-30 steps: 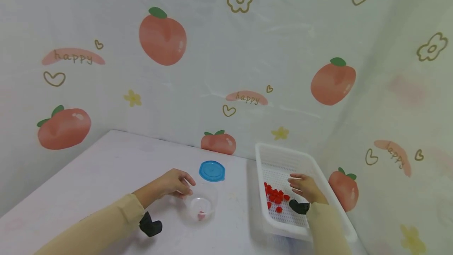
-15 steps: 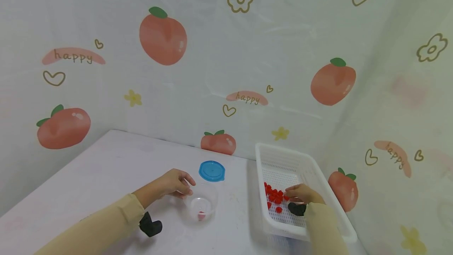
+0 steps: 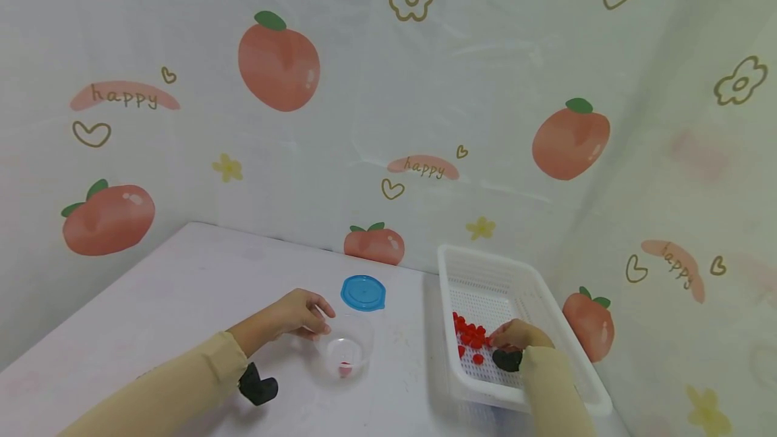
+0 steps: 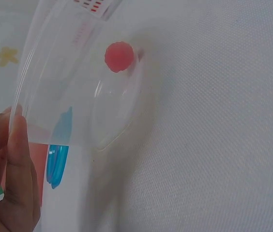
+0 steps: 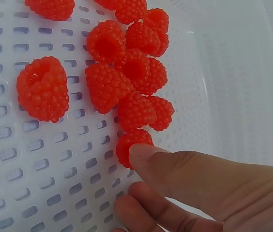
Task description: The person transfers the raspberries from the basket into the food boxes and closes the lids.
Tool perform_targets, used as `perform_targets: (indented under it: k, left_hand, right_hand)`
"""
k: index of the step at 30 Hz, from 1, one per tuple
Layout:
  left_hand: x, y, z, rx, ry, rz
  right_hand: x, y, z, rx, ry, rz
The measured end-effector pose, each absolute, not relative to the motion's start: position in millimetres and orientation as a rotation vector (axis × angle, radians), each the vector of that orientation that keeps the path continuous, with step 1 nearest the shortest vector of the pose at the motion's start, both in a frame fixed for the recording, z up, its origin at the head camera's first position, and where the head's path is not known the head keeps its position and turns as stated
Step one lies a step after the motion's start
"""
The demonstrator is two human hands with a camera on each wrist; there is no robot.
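My left hand (image 3: pixel 301 313) pinches the rim of a clear plastic bowl (image 4: pixel 54 92) between thumb and fingers. The bowl stands on the table, and one raspberry (image 4: pixel 119 56) shows through its wall. Inside the white basket, my right hand (image 3: pixel 521 334) holds a raspberry (image 5: pixel 130 141) at its fingertips. The thumb lies over that raspberry's near side; the other fingers are curled below, and their contact with it is partly hidden. Several more raspberries (image 5: pixel 108 87) lie clustered beside it on the slotted floor, and a loose raspberry (image 5: pixel 43 89) sits apart.
The white basket (image 3: pixel 448 288) stands at the right of the table (image 3: pixel 243 275), its walls raised around my right hand. A blue lid (image 3: pixel 363 293) lies flat behind the bowl. A fruit-printed curtain (image 3: pixel 340 120) borders the table's back.
My right hand has lowered into the basket and moved slightly left, its fingers closing around a raspberry at the cluster's edge. The left hand and bowl have stayed in place.
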State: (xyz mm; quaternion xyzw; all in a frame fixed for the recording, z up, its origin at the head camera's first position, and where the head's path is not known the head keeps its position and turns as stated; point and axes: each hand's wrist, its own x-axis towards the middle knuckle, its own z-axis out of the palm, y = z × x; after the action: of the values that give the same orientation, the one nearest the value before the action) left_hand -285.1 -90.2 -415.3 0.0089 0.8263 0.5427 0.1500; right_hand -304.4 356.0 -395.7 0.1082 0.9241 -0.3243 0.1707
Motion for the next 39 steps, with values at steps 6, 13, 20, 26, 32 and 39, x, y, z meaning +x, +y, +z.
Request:
perform_targets:
  k: [6,13,20,26,32,39]
  left_hand:
    - [-285.0,-89.7,-415.8,0.016,2.386,1.545]
    - [-284.5,-89.3,-415.6,0.016,2.406,1.526]
    - [-286.1,-88.9,-416.3,0.002,2.396,1.532]
    - [-287.8,-87.8,-416.3,-0.008,2.384,1.540]
    - [-287.2,-88.4,-416.8,-0.015,2.386,1.539]
    - [-286.7,-87.8,-415.1,-0.011,2.388,1.534]
  right_hand:
    - [-303.0,354.1,-394.9,0.301,2.635,-0.881]
    - [-306.5,354.7,-397.5,0.204,2.643,-0.836]
    - [-306.9,357.0,-397.8,0.185,2.652,-0.804]
    - [-306.1,357.8,-395.7,0.261,2.649,-0.876]
    - [-309.2,357.3,-392.6,0.254,2.669,-1.115]
    - [-316.2,356.7,-386.3,0.185,2.683,-1.387]
